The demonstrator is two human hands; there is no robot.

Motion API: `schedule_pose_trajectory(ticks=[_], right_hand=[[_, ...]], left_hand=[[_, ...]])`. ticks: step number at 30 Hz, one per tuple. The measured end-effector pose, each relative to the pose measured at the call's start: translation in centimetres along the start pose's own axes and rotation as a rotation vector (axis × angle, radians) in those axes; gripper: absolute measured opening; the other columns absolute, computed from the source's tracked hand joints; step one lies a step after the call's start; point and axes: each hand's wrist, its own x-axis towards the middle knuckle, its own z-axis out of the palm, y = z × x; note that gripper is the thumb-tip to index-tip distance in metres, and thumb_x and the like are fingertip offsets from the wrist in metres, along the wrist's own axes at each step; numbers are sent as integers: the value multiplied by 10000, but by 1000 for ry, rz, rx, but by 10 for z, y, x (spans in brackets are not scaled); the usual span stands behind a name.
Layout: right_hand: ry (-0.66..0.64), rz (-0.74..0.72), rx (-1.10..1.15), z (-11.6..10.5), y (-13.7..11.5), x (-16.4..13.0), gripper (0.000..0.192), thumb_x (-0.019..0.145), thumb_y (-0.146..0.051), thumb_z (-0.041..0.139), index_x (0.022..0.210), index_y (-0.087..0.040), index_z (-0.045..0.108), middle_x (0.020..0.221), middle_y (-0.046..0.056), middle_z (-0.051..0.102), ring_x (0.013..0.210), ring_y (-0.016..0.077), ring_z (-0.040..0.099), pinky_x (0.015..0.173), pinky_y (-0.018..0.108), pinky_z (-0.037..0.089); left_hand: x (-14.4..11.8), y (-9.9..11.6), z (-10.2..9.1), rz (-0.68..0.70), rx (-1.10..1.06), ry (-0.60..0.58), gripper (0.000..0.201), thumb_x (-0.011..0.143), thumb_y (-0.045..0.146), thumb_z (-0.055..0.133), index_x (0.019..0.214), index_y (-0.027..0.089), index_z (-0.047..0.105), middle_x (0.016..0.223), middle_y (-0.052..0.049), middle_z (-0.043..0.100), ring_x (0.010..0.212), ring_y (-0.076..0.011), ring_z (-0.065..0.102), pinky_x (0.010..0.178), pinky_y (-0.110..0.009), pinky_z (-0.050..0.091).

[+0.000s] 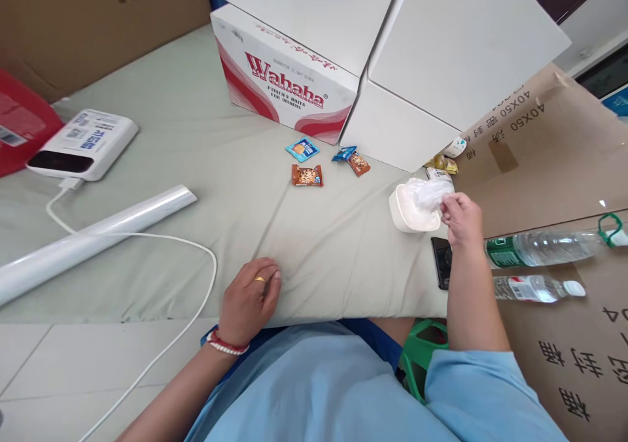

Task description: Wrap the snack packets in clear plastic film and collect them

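Pinching a wet wipe between fingertips, the right hand draws it from the white wipe pack near the bed's right edge, while the left hand rests flat, loosely open and holding nothing, at the near edge.

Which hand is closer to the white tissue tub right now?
Right. The right hand is at the white tissue tub, pinching the tissue sticking out of it. The left hand rests flat on the sheet, well off to the tub's left.
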Motion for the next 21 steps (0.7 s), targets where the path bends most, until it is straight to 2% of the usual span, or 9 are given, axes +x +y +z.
schedule_pose_trajectory(ticks=[2, 4, 8, 10, 14, 16, 17, 19, 21], right_hand=[[-64, -10, 346, -2, -12, -37, 387, 745, -468, 846, 748, -221, 548, 673, -40, 542, 569, 95, 472, 505, 211, 378], [-121, 58, 531, 7, -16, -75, 377, 739, -431, 874, 741, -220, 561, 701, -34, 550, 614, 101, 525, 528, 210, 433], [-172, 272, 700, 45, -2, -132, 297, 748, -373, 874, 786, -227, 618, 712, -34, 561, 606, 92, 519, 526, 195, 451], [-222, 387, 748, 64, 7, -150, 279, 744, -366, 864, 793, -225, 628, 710, -31, 564, 600, 95, 513, 537, 205, 462], [-394, 555, 786, 93, 12, -175, 293, 727, -379, 853, 750, -212, 613, 651, -33, 518, 547, 100, 449, 477, 217, 411], [-500, 577, 754, 101, 9, -185, 315, 747, -415, 844, 738, -213, 602, 612, -43, 478, 514, 96, 407, 443, 215, 363], [-563, 573, 713, 103, 7, -188, 329, 767, -443, 833, 734, -212, 601, 606, -42, 476, 509, 96, 405, 441, 217, 356], [-655, 511, 569, 104, 4, -190, 359, 823, -510, 785, 738, -206, 614, 650, -18, 536, 520, 100, 433, 463, 230, 377], [-577, 338, 347, 101, 4, -182, 368, 882, -550, 716, 777, -205, 644, 759, 18, 616, 557, 109, 468, 513, 253, 425]], left_hand=[[1, 4, -5, -60, -79, 61, 100, 954, 137, 596, 1010, 192, 657, 1022, -86, 712, 978, -209, 692, 917, -366, 570], [4, 13, -9, -121, -162, 81, 92, 960, 143, 594, 992, 202, 657, 1004, -70, 700, 949, -190, 686, 891, -347, 568], [17, 38, -5, -242, -465, -63, 109, 989, 229, 581, 1084, 225, 635, 1043, -61, 656, 942, -170, 669, 785, -306, 592], [26, 50, 4, -308, -644, -152, 270, 965, 316, 633, 1219, 240, 585, 1167, -86, 603, 998, -181, 663, 740, -301, 612], [43, 68, 27, -387, -848, -296, 717, 836, 417, 786, 1447, 272, 440, 1406, -146, 480, 1158, -233, 631, 791, -349, 635], [48, 73, 34, -363, -904, -362, 797, 788, 417, 829, 1470, 273, 443, 1462, -159, 473, 1191, -254, 626, 784, -342, 629], [49, 74, 36, -328, -911, -392, 736, 796, 397, 820, 1441, 267, 490, 1449, -151, 512, 1185, -255, 632, 780, -333, 620], [48, 73, 38, -276, -867, -418, 466, 869, 331, 733, 1313, 248, 618, 1308, -112, 649, 1109, -231, 665, 794, -323, 592], [45, 67, 36, -321, -778, -390, 252, 938, 284, 619, 1171, 226, 695, 1086, -71, 739, 978, -201, 693, 806, -323, 564]])
